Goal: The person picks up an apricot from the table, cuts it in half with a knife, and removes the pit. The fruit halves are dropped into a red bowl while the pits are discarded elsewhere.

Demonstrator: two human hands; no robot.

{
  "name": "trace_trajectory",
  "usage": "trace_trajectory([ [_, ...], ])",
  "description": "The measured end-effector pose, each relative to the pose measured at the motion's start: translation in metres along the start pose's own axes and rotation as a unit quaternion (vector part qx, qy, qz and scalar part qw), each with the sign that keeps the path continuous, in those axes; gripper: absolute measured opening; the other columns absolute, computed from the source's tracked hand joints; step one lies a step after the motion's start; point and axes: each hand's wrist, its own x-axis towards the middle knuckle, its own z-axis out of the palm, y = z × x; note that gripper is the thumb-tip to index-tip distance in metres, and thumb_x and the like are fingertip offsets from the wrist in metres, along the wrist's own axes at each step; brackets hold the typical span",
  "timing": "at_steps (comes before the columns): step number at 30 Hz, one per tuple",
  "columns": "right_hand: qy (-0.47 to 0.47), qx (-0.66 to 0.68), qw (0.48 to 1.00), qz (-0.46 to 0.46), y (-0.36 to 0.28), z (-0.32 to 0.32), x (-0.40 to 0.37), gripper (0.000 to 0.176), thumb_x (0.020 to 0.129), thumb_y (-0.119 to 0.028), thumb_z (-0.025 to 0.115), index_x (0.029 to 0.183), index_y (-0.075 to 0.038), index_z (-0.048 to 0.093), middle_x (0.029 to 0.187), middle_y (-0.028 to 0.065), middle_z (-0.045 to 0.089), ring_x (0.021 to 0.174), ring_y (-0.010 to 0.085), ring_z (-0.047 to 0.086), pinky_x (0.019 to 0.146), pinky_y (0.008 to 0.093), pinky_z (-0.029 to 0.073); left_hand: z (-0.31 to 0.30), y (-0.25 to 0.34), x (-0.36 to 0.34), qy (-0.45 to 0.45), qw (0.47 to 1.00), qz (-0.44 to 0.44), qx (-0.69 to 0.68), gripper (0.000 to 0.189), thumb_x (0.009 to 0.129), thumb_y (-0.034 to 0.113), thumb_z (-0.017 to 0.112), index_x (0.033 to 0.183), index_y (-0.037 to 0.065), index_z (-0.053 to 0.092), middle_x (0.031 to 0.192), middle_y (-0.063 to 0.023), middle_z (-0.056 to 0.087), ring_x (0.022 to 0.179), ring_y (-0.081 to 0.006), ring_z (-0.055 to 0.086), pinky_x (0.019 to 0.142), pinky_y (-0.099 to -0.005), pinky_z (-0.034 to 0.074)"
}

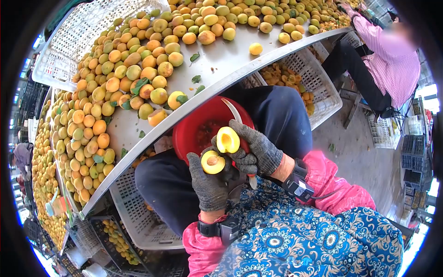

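Note:
Above my lap, my left hand (207,184) in a dark grey knitted glove grips an apricot half (212,162) with the brown pit still in its flesh. Right beside it, my gloved right hand (258,150) holds the other apricot half (228,140), whose hollow is bare. A knife (232,109) with a curved pale blade is also in my right hand, the blade pointing up past the fingers. Its grip is largely hidden by the glove. Behind both hands sits a red tub (187,131) between my knees, with reddish bits inside.
A metal table (230,51) with a raised rim carries many apricots (115,83) and loose leaves. White crates stand under it, one at the right (327,92) with fruit pieces, another at the left (134,203). A person in a pink checked shirt (387,60) sits at right.

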Motion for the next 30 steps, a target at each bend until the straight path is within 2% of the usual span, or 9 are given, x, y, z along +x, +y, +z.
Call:
trace_trajectory([
  [1, 0.002, -0.016, 1.000, -0.006, 0.001, 0.001, 0.000, 0.054, 0.097, -0.050, 0.044, 0.115, -0.002, 0.062, 0.051, -0.0032, 0.049, 0.032, 0.0065, 0.035, 0.030, 0.0188, 0.025, 0.004, 0.004, 0.000, 0.025, 0.995, -0.059, -0.082, 0.065, 0.095, 0.064, 0.029, 0.103, 0.006, 0.058, 0.075, -0.0070, 0.060, 0.054, -0.0191, 0.054, 0.051, -0.0298, 0.046],
  [5, 0.047, -0.106, 0.993, -0.039, -0.003, 0.019, -0.005, 0.050, 0.098, -0.046, 0.046, 0.110, -0.001, 0.063, 0.053, -0.0015, 0.051, 0.033, 0.0069, 0.036, 0.030, 0.0200, 0.026, 0.012, 0.028, -0.015, 0.054, 0.979, -0.129, -0.152, 0.070, 0.092, 0.070, 0.030, 0.100, 0.006, 0.058, 0.080, -0.0092, 0.060, 0.052, -0.0200, 0.051, 0.048, -0.0317, 0.043],
  [8, 0.054, -0.276, 0.949, -0.142, -0.008, 0.029, 0.005, 0.044, 0.094, -0.046, 0.055, 0.091, -0.004, 0.064, 0.050, 0.0010, 0.049, 0.032, 0.0104, 0.040, 0.029, 0.0226, 0.028, -0.004, 0.032, -0.021, -0.075, 0.962, -0.176, -0.195, 0.067, 0.092, 0.067, 0.034, 0.100, 0.005, 0.059, 0.082, -0.0110, 0.059, 0.047, -0.0184, 0.045, 0.045, -0.0309, 0.038],
  [13, 0.012, -0.249, 0.957, -0.147, -0.018, 0.094, 0.023, 0.044, 0.092, -0.044, 0.059, 0.080, -0.002, 0.062, 0.048, 0.0016, 0.049, 0.030, 0.0093, 0.041, 0.029, 0.0225, 0.031, -0.025, 0.026, -0.026, -0.107, 0.948, -0.172, -0.244, 0.061, 0.093, 0.063, 0.039, 0.097, 0.005, 0.058, 0.077, -0.0107, 0.057, 0.042, -0.0153, 0.039, 0.040, -0.0286, 0.034],
  [17, -0.099, -0.321, 0.916, -0.220, 0.001, 0.147, 0.055, 0.038, 0.092, -0.041, 0.062, 0.090, -0.003, 0.066, 0.058, 0.0040, 0.056, 0.036, 0.0098, 0.043, 0.033, 0.0220, 0.031, -0.032, 0.037, -0.037, -0.117, 0.937, -0.163, -0.285, 0.052, 0.094, 0.055, 0.043, 0.094, 0.005, 0.056, 0.074, -0.0105, 0.056, 0.044, -0.0158, 0.042, 0.039, -0.0281, 0.034],
  [19, -0.227, -0.403, 0.635, -0.619, 0.031, 0.159, 0.105, 0.032, 0.091, -0.036, 0.065, 0.098, -0.005, 0.069, 0.063, 0.0030, 0.059, 0.038, 0.0072, 0.043, 0.034, 0.0201, 0.030, -0.028, 0.045, -0.042, -0.032, 0.971, -0.094, -0.218, 0.047, 0.094, 0.049, 0.046, 0.092, 0.003, 0.056, 0.072, -0.0106, 0.056, 0.047, -0.0168, 0.047, 0.040, -0.0276, 0.036],
  [20, -0.209, -0.371, 0.766, -0.482, 0.041, 0.160, 0.106, 0.028, 0.089, -0.031, 0.068, 0.103, -0.006, 0.069, 0.069, 0.0006, 0.061, 0.049, 0.0046, 0.050, 0.041, 0.0186, 0.038, -0.023, 0.049, -0.047, 0.008, 0.970, -0.085, -0.226, 0.043, 0.094, 0.044, 0.047, 0.087, 0.003, 0.056, 0.068, -0.0108, 0.056, 0.050, -0.0175, 0.050, 0.041, -0.0265, 0.036],
  [23, -0.163, -0.315, 0.907, -0.227, 0.009, 0.184, 0.056, 0.024, 0.088, -0.025, 0.071, 0.104, -0.007, 0.069, 0.078, 0.0001, 0.063, 0.064, 0.0045, 0.058, 0.053, 0.0189, 0.047, -0.017, 0.060, -0.049, 0.022, 0.975, -0.064, -0.211, 0.045, 0.094, 0.048, 0.043, 0.085, 0.006, 0.055, 0.062, -0.0073, 0.051, 0.041, -0.0143, 0.039, 0.037, -0.0271, 0.030],
  [30, -0.114, -0.262, 0.917, -0.278, 0.011, 0.127, 0.056, 0.022, 0.089, -0.024, 0.068, 0.092, -0.002, 0.068, 0.077, 0.0023, 0.068, 0.066, 0.0034, 0.060, 0.056, 0.0163, 0.048, -0.023, 0.055, -0.038, -0.057, 0.941, -0.159, -0.294, 0.045, 0.093, 0.052, 0.043, 0.093, 0.009, 0.058, 0.064, -0.0078, 0.056, 0.038, -0.0166, 0.041, 0.034, -0.0286, 0.030],
])
